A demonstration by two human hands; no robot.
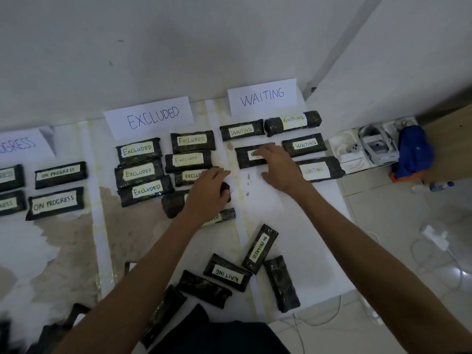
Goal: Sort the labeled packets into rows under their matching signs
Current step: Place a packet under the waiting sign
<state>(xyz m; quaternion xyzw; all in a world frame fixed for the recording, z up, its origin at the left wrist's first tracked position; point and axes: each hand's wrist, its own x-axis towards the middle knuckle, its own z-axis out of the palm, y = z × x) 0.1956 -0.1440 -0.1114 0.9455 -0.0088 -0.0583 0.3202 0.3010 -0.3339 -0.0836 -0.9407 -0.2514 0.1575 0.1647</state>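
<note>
Packets marked ON PROGRESS (60,175) sit in rows at the sheet's far-left edge, then the EXCLUDED sign (149,118) with its rows below. The left hand (208,191) presses down on a dark packet (176,203) at the foot of those rows, fingers curled over it. Rightward, the right hand (277,166) lies spread and flat on a WAITING packet (246,157), long axis crosswise, under the WAITING sign (262,96). Unsorted packets (227,275) wait at the near edge.

Signs (149,118): EXCLUDED, WAITING. Packets (139,151): EXCLUDED, WAITING, ON PROGRESS.
</note>
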